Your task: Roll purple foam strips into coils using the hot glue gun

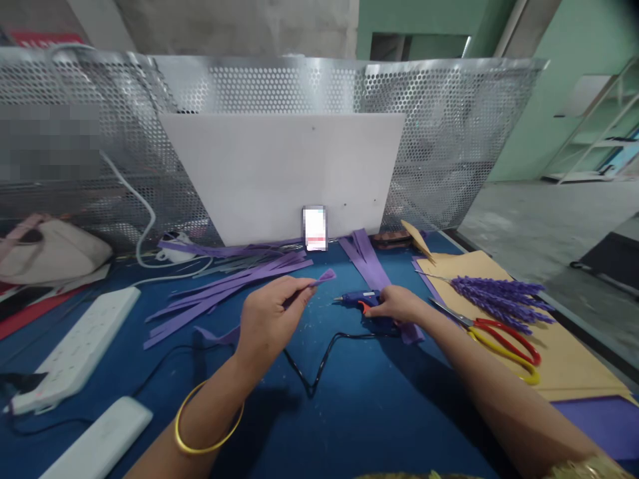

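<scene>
Pinched between the thumb and fingers of my left hand (272,313) is a purple strip (327,275), its folded-looking tip sticking out to the right and its tail trailing below to the left. My right hand (397,303) is wrapped round a blue glue gun (357,298) with an orange trigger. The nozzle points left, a short way from the strip's tip and not touching it. Under and behind the glue gun lie wider purple strips (369,263). More thin purple strips (234,293) lie fanned out left of my left hand.
Scissors (504,339) and purple flower sprigs (499,299) rest on tan sheets (569,359) at right. White power strips (80,346) occupy the left side. A black cord (324,362) crosses the blue table. At the back, a phone (315,228) leans on a white board (289,166).
</scene>
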Motion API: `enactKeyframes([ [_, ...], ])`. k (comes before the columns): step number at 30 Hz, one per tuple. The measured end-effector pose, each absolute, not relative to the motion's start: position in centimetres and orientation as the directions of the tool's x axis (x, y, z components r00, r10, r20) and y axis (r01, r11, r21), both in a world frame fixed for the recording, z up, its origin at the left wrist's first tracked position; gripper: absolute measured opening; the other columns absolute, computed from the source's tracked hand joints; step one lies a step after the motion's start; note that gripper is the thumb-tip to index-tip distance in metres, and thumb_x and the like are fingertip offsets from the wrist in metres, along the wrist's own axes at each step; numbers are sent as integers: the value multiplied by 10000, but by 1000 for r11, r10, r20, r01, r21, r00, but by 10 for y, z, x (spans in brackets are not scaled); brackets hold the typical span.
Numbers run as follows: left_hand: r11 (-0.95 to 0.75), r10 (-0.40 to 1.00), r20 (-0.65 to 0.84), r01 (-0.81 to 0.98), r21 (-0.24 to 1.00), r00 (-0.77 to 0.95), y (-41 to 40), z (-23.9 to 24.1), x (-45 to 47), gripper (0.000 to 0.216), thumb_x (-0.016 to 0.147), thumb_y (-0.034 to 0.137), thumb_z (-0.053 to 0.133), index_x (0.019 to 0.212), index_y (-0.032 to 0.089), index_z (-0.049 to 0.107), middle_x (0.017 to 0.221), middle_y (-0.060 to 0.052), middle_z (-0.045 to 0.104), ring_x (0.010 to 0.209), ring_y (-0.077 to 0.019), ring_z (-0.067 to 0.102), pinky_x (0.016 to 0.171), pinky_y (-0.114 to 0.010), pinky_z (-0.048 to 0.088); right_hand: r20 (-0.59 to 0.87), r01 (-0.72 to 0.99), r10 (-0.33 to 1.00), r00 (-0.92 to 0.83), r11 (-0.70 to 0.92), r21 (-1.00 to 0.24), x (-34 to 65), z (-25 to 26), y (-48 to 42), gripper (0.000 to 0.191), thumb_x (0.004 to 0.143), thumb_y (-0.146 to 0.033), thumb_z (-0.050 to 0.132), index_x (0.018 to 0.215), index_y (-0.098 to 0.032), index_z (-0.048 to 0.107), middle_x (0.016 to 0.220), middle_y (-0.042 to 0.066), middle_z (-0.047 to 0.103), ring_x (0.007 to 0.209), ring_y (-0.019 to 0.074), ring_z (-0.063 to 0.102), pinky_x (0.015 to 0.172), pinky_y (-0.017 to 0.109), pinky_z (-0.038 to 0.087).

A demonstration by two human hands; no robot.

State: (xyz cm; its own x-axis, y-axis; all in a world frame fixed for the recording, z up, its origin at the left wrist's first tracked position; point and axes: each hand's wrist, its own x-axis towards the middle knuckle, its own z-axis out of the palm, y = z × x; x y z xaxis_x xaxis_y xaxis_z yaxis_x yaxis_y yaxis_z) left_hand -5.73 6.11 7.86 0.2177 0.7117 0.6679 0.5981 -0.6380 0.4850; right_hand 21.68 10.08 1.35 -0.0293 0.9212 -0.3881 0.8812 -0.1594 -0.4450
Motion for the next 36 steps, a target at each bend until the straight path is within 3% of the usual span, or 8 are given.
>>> enactKeyframes([
  [4, -645, 701, 684, 586, 490, 201, 62, 79, -58, 146, 894, 231, 652, 958, 241, 782, 862, 10, 773, 773, -153, 714, 698, -249, 532, -436, 606, 899, -38, -326, -726, 218, 12, 101, 350, 743, -451, 769, 691, -189, 542, 511, -40, 517, 411, 142, 562, 387, 241, 412],
  [8, -655, 681, 704, 596, 464, 200, 63, 79, -59, 152, 899, 230, 646, 964, 234, 783, 864, 1, 769, 776, -153, 710, 702, -254, 528, -380, 261, 912, -153, -333, -906, 212, 23, 96, 248, 767, -339, 744, 875, -172, 597, 800, 24, 695, 536, 132, 665, 425, 206, 479],
  [11, -654, 682, 703, 599, 462, 202, 63, 80, -61, 151, 902, 234, 645, 961, 229, 784, 873, -7, 769, 791, -157, 709, 706, -258, 526, -286, 25, 941, -178, -287, -958, 208, 34, 92, 279, 743, -307, 760, 924, -156, 612, 954, 82, 742, 563, 114, 667, 448, 195, 493],
  [17, -679, 672, 712, 556, 480, 205, 65, 87, -67, 154, 895, 222, 652, 969, 225, 787, 839, -12, 764, 753, -152, 704, 682, -250, 531, -7, -270, 999, -40, -18, -963, 197, 52, 74, 317, 759, -407, 767, 921, -153, 670, 868, 60, 747, 451, 60, 513, 423, 202, 426],
  [23, -709, 647, 729, 528, 467, 224, 61, 92, -70, 157, 877, 182, 670, 971, 225, 789, 835, -9, 762, 752, -144, 703, 683, -235, 532, 408, -2, 912, -34, 408, -913, 190, 64, 45, 258, 901, -431, 636, 893, -180, 694, 731, 20, 690, 448, 90, 519, 467, 248, 436],
  [27, -719, 644, 724, 519, 463, 246, 58, 95, -70, 161, 880, 173, 667, 976, 220, 786, 815, -10, 754, 725, -137, 692, 657, -230, 525, 635, 328, 757, -151, 645, -690, 192, 75, 29, 208, 858, -405, 708, 867, -199, 683, 668, 9, 670, 550, 152, 613, 526, 266, 494],
  [31, -737, 634, 723, 498, 457, 275, 59, 95, -70, 162, 889, 184, 662, 990, 221, 783, 818, -19, 751, 701, -134, 678, 625, -230, 516, 678, 472, 688, -257, 702, -534, 192, 79, 24, 206, 887, -409, 682, 936, -211, 652, 759, 20, 682, 582, 149, 619, 547, 265, 495],
  [36, -733, 637, 724, 498, 463, 266, 59, 96, -72, 162, 887, 192, 666, 992, 222, 786, 811, -19, 747, 698, -131, 670, 625, -231, 512, 664, 520, 685, -301, 701, -488, 192, 80, 24, 190, 929, -401, 624, 989, -221, 603, 772, 13, 669, 600, 148, 619, 554, 260, 486],
])
